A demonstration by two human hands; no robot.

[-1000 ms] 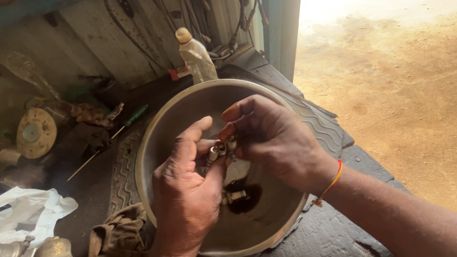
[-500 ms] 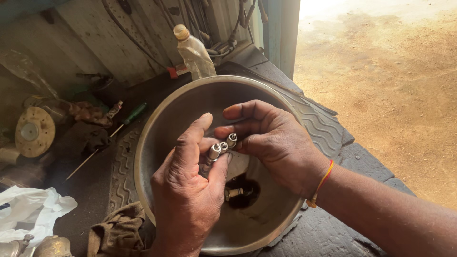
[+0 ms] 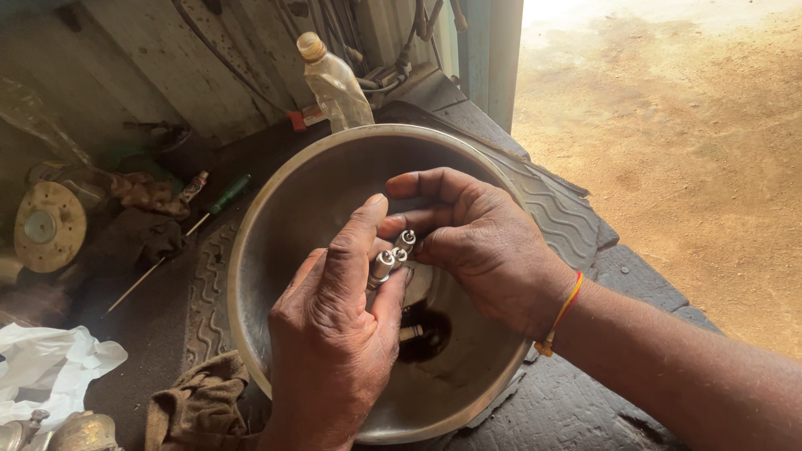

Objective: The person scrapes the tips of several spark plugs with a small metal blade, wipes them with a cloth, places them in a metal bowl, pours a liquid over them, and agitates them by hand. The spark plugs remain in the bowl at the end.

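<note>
Small metal plugs [image 3: 393,257] now bunched upright above metal bowl [image 3: 276,225], no longer covered by right hand [image 3: 476,242]. Left hand [image 3: 334,342] fingers curled, gripping plugs. Right fingertips [image 3: 418,247] pinching far plug top. Dark liquid [image 3: 426,334] pooled below.

Roadside repair workshop, grimy bench with worn tyre tread [image 3: 551,209], screwdriver [image 3: 219,200], oily rags [image 3: 196,409], metal disc part [image 3: 48,225], hanging cables [image 3: 393,50], open doorway onto bare dirt ground [image 3: 685,125].
</note>
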